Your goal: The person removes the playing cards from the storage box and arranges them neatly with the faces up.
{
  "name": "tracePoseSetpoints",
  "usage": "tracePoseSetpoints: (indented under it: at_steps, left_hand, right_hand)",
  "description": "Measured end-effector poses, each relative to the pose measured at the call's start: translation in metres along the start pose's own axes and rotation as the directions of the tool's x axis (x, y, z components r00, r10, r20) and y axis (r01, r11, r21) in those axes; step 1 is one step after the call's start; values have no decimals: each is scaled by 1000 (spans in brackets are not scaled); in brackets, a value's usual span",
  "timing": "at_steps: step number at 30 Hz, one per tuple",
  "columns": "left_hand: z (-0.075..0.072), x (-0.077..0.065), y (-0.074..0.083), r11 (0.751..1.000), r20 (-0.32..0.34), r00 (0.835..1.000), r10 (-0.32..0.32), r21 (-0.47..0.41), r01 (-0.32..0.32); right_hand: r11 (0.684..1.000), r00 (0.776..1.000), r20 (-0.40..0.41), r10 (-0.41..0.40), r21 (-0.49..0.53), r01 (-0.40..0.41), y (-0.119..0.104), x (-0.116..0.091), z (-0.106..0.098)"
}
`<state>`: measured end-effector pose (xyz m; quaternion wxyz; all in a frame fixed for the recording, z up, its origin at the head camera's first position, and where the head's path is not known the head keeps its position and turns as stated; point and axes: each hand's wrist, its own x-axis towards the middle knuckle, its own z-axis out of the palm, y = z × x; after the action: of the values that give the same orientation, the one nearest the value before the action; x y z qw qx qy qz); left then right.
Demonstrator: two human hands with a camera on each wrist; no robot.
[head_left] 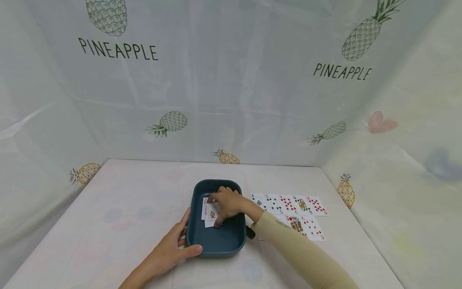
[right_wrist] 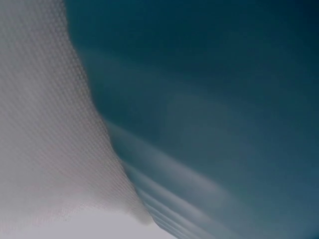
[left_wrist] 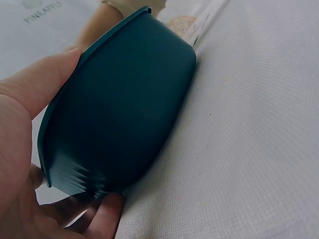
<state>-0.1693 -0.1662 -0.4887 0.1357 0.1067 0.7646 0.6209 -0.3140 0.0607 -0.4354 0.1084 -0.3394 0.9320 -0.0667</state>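
A dark blue rectangular plastic box (head_left: 216, 243) stands on the table, with playing cards (head_left: 213, 215) lying inside it. The visible ones look like jokers. My left hand (head_left: 169, 245) grips the box at its near left corner; in the left wrist view the thumb lies on the rim and the fingertips (left_wrist: 107, 211) are at the lower side wall. Reaching into the box, my right hand (head_left: 229, 204) has its thumb and a finger at opposite edges of the top card. The right wrist view holds only the blurred box wall (right_wrist: 199, 124), so those fingertips are hidden there.
Playing cards lie face up in two rows right of the box: an upper row (head_left: 288, 204) and a lower row (head_left: 313, 228), partly covered by the right sleeve (head_left: 288, 245). A small black object (head_left: 250, 232) sits beside the box. A pineapple-print curtain (head_left: 216, 80) hangs behind.
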Motion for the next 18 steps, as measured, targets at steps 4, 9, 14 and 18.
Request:
tracePoseSetpoints:
  at_steps: [4, 9, 14, 18]
  left_hand:
    - [0, -1, 0, 1000, 16, 1000, 10, -23, -10]
    - [1, -1, 1, 999, 24, 1000, 12, -39, -11]
    - [2, -1, 2, 1000, -12, 1000, -2, 2, 2]
    - [3, 0, 4, 1000, -34, 999, -16, 19, 17]
  right_hand:
    - [999, 999, -14, -34, 31, 35, 4, -2, 0]
    - [979, 990, -52, -131, 150, 137, 9, -15, -8]
    - [951, 977, -105, -187, 231, 207, 17, -37, -20]
    - [940, 976, -150, -160, 278, 197, 27, -59, -31]
